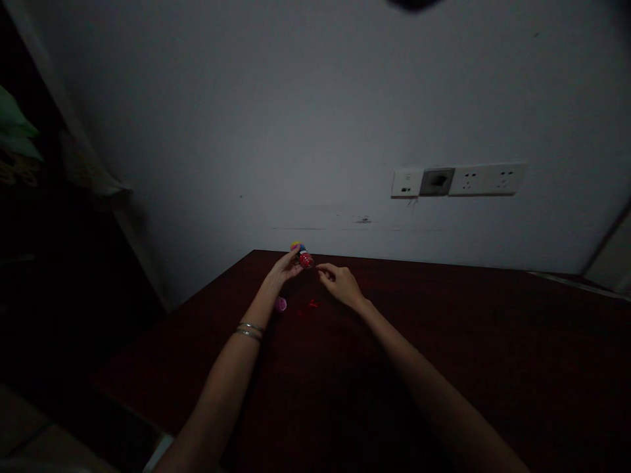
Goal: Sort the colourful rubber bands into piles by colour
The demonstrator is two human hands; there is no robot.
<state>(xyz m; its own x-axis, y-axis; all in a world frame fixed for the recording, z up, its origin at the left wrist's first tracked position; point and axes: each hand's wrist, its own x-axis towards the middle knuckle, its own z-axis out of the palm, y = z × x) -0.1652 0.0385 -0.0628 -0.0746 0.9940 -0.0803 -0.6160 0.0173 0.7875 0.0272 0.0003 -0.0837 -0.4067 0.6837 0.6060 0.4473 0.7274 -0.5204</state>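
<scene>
My left hand (290, 264) is wrapped round a small clear jar (306, 260) tilted toward the right, with red contents at its lower right end and yellow and blue at its upper left end. Close to the red end, just right of it, is my right hand (340, 284), thumb and fingers pinched together. Whatever lies between those fingertips is too small and dark to make out. A pink round cap (280, 304) rests on the dark red-brown table (419, 328) beside my left forearm. Several small red pieces (313, 303) lie on the tabletop below my hands.
A pale wall (320, 131) rises behind the table, carrying a row of sockets and switches (458, 181) at the right. Pale green cloth (14, 125) hangs at the far left. The table's left edge drops to a dark floor area. The light is dim.
</scene>
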